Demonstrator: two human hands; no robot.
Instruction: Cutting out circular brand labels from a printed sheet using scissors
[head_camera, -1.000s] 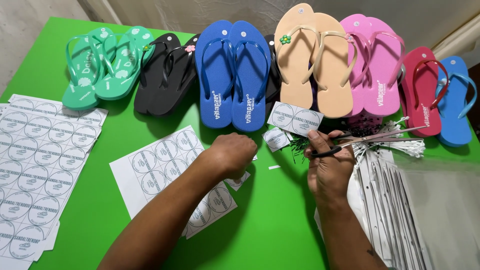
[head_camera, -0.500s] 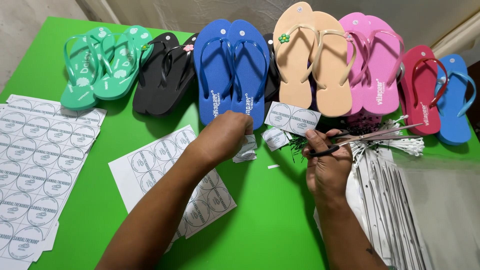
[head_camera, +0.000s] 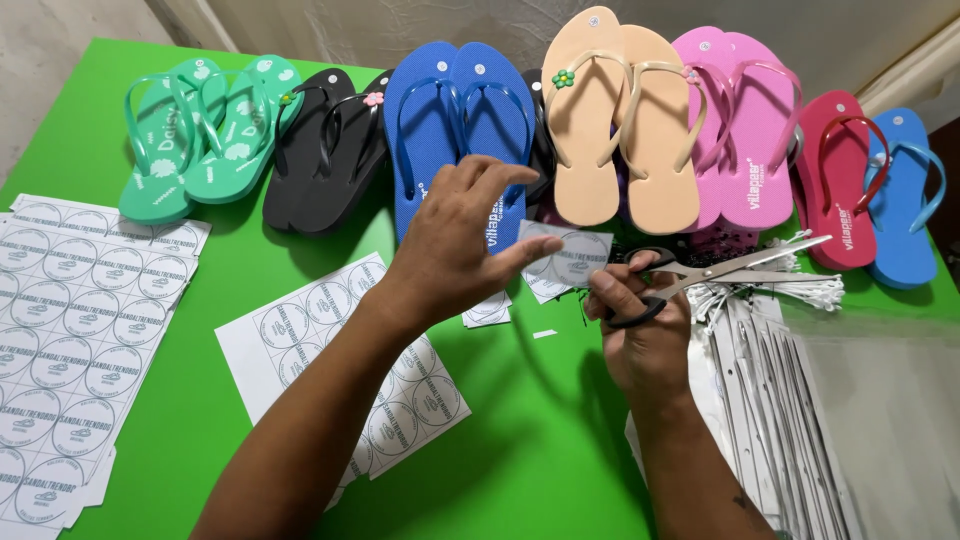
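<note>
My left hand (head_camera: 462, 240) is raised over the green table (head_camera: 540, 440) and pinches the edge of a small white strip of round printed labels (head_camera: 568, 258). My right hand (head_camera: 640, 325) holds black-handled scissors (head_camera: 720, 272), fingers through the loops, blades slightly apart and pointing right. The label strip hangs between the two hands, just left of the scissors' handles. A small stack of cut label pieces (head_camera: 488, 310) lies under my left wrist.
A row of flip-flops lines the far edge: green (head_camera: 200, 130), black (head_camera: 325, 150), blue (head_camera: 455, 120), beige (head_camera: 620, 120), pink (head_camera: 740, 130), red (head_camera: 835, 180), light blue (head_camera: 905, 200). Label sheets lie at left (head_camera: 70, 350) and centre (head_camera: 330, 340). White plastic tag fasteners (head_camera: 780, 400) lie at right.
My left hand has lifted from the cut pieces on the table and moved right and up, taking hold of the label strip near the scissors. My right hand stayed almost in place.
</note>
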